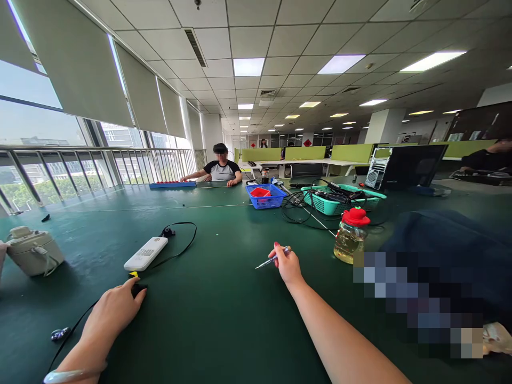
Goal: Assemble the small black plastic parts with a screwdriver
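My left hand (114,306) rests low over the table at the left, fingers curled round a small black object (139,290) mostly hidden under them. A yellow piece (134,274) shows by its fingertips. Just beyond lies a white power bank (146,254) with a black cord (195,234) looping off its far end. In the middle, my right hand (287,264) pinches a slim silver screwdriver (267,263), its thin tip pointing left and down. To the right of that hand stands a glass bottle (349,244) of yellowish liquid with a red lid.
A pale lidded container (32,252) stands at far left. A blue basket (266,200) and a green basket (328,205) full of black cables lie ahead. Dark cloth (444,240) covers the right side. Across the table sits a person (222,170) beside a blue tray (173,185).
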`<state>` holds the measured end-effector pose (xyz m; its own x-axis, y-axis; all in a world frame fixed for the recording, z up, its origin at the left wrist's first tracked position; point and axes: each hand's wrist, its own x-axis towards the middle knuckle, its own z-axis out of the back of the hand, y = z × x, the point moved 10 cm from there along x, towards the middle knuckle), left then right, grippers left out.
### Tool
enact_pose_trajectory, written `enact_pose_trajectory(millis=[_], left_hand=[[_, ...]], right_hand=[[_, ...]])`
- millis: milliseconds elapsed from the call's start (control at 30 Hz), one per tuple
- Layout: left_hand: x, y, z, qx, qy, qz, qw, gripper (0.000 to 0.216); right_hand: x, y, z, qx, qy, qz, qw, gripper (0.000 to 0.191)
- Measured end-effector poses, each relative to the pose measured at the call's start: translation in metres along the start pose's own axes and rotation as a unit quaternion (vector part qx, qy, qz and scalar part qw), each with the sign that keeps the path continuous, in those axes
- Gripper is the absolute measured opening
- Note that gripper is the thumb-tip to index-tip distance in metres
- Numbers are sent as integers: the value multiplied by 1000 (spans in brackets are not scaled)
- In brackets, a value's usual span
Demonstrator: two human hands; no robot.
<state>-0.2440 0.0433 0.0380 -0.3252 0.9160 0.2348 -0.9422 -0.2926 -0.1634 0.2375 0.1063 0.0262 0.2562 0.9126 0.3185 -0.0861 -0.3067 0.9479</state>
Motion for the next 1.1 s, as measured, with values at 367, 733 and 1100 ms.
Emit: enact_pose_trajectory(millis=[367,733,1100], left_hand=[[-38,-127,28,-20,8,-213,977,47],[-65,-312,-33,-157,157,-360,906,67],[-60,-310,-57,-273,148,-378,872,36]], right_hand=[[0,-2,-5,14,18,12,1000,62],[-22,59,-16,-60,42,151,986,60],[-53,81,-52,-216,140,277,926,50]])
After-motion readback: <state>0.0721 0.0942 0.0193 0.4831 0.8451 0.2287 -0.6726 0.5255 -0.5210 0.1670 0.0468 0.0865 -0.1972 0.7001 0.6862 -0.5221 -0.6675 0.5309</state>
